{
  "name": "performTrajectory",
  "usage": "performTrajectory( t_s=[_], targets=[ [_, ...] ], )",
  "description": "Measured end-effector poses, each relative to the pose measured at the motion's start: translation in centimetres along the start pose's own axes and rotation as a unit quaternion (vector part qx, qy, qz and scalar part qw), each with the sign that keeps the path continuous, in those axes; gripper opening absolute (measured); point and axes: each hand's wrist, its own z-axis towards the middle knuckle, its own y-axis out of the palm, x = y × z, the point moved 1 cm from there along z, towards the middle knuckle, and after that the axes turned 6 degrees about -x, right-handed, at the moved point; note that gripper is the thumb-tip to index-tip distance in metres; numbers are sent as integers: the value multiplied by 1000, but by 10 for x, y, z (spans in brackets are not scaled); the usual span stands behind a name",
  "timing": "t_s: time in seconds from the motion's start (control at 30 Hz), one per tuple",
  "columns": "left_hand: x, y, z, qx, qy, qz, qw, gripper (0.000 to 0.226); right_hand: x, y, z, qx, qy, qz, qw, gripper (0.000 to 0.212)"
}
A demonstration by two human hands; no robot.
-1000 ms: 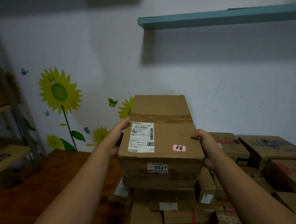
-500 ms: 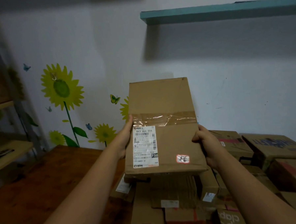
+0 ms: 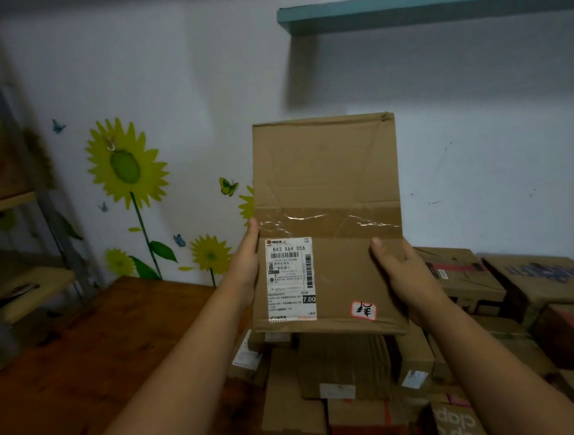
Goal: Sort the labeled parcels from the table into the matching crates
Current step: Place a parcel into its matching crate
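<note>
I hold a brown cardboard parcel (image 3: 327, 182) up in front of me, tilted so its taped top face points at the camera. On that face are a white shipping label (image 3: 290, 278) reading 843 X64 056 and a small red-bordered sticker (image 3: 363, 310) with a handwritten character. My left hand (image 3: 244, 262) grips the parcel's left edge, fingers behind it. My right hand (image 3: 401, 271) grips the right edge with its thumb on the front face. Below lies a pile of other cardboard parcels (image 3: 347, 374) on the wooden table (image 3: 86, 354).
More boxes (image 3: 541, 280) are stacked at the right against the wall. A teal wall shelf (image 3: 427, 3) hangs above. A metal rack with wooden shelves (image 3: 23, 284) stands at the left. Sunflower decals cover the wall behind the table.
Both hands have raised the parcel and tipped its top face towards me, so the label faces the camera and the front side with the 0947 tag has dropped out of sight.
</note>
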Motion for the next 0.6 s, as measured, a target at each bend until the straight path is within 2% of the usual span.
performTrajectory(
  t_s=[0.1, 0.23, 0.6],
  targets=[
    [-2, -1, 1, -2, 26, -26, 999, 68, 3, -1, 1, 8, 2, 24, 1000, 65],
    [-5, 0, 3, -13, 40, -58, 997, 59, 4, -4, 1, 5, 1, 45, 999, 44],
    [-13, 24, -3, -17, 58, -64, 996, 49, 17, -26, 4, -4, -14, 78, 997, 40]
  ],
)
